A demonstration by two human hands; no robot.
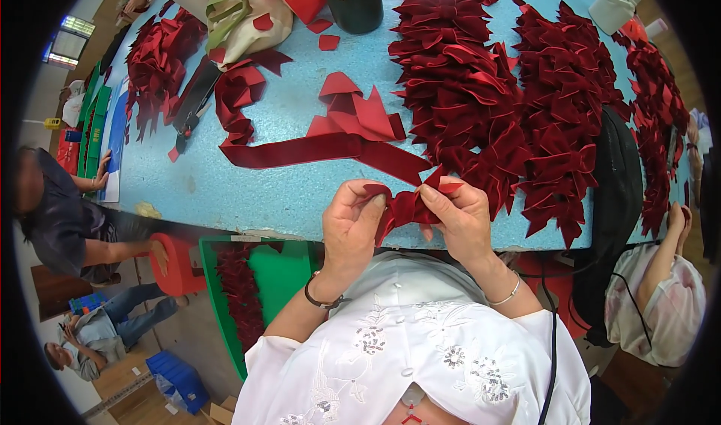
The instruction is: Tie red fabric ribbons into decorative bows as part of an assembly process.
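Between my two hands, just over the table's near edge, is a dark red velvet bow [405,208]. My left hand [356,218] pinches its left side between thumb and fingers. On the other side my right hand [457,216] grips the bow near a loop, thumb on top. A long red velvet ribbon [300,151] lies across the table just beyond, its right end reaching close to my right hand. Cut ribbon pieces [357,111] rest in a loose heap past that strip. Rows of finished-looking bows [458,72] are stacked close to my right hand.
More bow rows [559,117] and a black bag [617,177] lie to the right. Scissors [188,128], a cloth bag [255,19] and a dark cup [351,3] are on the blue table [225,199]. A green crate [285,271] sits below its edge. Other people are left and right.
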